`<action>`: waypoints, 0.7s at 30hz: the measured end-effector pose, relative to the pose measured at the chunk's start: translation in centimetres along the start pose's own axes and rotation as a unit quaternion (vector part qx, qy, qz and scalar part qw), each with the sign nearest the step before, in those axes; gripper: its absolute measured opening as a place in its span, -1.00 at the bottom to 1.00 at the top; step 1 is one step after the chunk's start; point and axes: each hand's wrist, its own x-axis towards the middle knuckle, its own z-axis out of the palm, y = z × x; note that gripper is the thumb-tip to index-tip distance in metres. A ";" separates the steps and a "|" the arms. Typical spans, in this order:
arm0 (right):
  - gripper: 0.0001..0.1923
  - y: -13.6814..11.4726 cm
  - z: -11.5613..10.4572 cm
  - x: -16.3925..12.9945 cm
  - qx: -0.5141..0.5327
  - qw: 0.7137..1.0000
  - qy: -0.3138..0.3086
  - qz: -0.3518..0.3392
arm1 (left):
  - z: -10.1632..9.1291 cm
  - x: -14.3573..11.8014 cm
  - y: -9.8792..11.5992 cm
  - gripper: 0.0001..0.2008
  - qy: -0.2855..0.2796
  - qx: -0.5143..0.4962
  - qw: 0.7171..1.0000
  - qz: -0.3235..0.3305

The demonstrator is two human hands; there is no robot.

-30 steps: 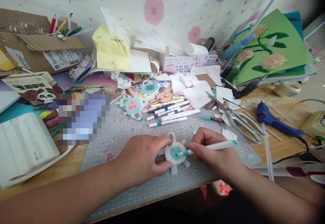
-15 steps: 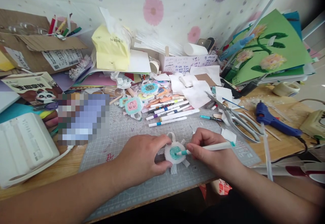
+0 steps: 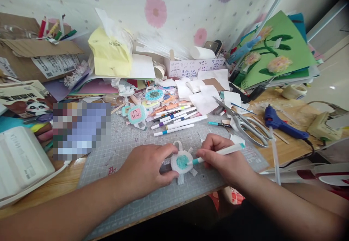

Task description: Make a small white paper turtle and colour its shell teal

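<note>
A small white round pad (image 3: 181, 162) with a teal-coloured middle lies on the grey cutting mat (image 3: 131, 146) near the desk's front edge. My left hand (image 3: 145, 170) pins it down from the left with thumb and fingers. My right hand (image 3: 222, 161) grips a white marker with a teal tip (image 3: 218, 152), and the tip touches the pad's right side. Short white tabs stick out around the pad.
Several markers (image 3: 174, 122) and two finished coloured pads (image 3: 136, 114) lie behind the mat. Large scissors (image 3: 244, 122) and a blue glue gun (image 3: 280, 122) lie to the right. A white device (image 3: 21, 161) sits at left, a yellow tissue pack (image 3: 109, 53) and cardboard box (image 3: 40, 57) at the back.
The view has shifted slightly, so everything sits a little further left. The marker tip has moved from the pad's teal middle to its right edge. Both hands keep their hold.
</note>
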 end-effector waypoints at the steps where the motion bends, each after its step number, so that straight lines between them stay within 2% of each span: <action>1: -0.74 0.0 0.0 0.0 -0.013 1.000 -0.002 -0.001 | 0.0 0.0 0.0 -0.62 -0.003 -0.001 1.000 -0.003; 6: -0.75 -0.1 -0.1 -0.1 0.012 1.000 0.005 -0.004 | -0.1 0.0 0.1 -0.61 -0.008 -0.008 1.000 -0.007; 10: -0.75 -0.5 0.0 -0.2 -0.024 1.000 -0.006 0.008 | -0.3 0.1 0.2 -0.61 -0.019 -0.006 1.000 -0.014; 21: -0.75 0.4 -0.2 0.5 -0.007 1.000 0.029 0.009 | -0.1 0.2 0.1 -0.62 -0.031 -0.016 0.999 -0.017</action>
